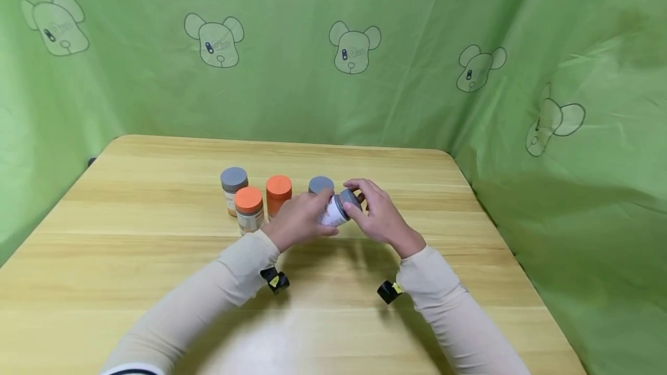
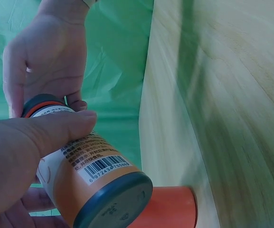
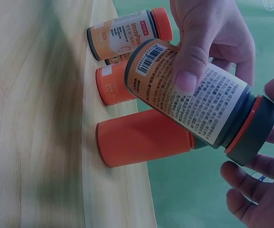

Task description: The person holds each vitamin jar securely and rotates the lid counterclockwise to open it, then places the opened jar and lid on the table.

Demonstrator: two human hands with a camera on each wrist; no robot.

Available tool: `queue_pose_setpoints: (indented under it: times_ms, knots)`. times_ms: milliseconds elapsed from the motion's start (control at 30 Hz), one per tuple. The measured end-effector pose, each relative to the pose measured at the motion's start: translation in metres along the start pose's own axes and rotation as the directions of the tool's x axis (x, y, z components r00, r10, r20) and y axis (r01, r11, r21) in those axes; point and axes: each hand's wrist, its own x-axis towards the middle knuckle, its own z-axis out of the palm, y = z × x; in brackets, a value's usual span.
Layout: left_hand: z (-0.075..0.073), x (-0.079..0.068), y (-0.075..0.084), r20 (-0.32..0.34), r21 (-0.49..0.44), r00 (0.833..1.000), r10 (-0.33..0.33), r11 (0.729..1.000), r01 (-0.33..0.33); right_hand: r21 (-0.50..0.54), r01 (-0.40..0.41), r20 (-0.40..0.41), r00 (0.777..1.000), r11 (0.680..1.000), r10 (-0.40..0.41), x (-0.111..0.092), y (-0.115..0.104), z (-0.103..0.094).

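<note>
A supplement bottle with a white and orange label is held tilted over the table, its grey cap toward the right. My left hand grips the body, its thumb lying across the printed label in the left wrist view. The fingers and thumb of my right hand are curled round the cap. An orange ring shows just below the cap in the right wrist view. Directly behind the held bottle stands an orange bottle with a grey lid, partly hidden by my left hand in the head view.
Left of my hands stand several more bottles: one grey-lidded, one orange-lidded with a pale label, and an all-orange one. They rest on a wooden table. A green curtain surrounds its back and sides.
</note>
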Motion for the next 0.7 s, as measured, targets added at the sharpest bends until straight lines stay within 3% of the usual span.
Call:
queue_pose_setpoints:
  times_ms: [300, 700]
  knots:
    - [0.0004, 0.0027, 0.0007, -0.009, -0.002, 1.0, 0.017, 1.0, -0.017, -0.04, -0.045, -0.031, 0.999, 0.998, 0.044, 0.0024, -0.0017, -0.0022]
    - [0.0005, 0.0015, -0.0005, 0.008, -0.008, 1.0, -0.012, 1.0, 0.012, -0.007, 0.01, -0.038, 0.999, 1.0, -0.011, 0.0009, -0.0016, 0.0009]
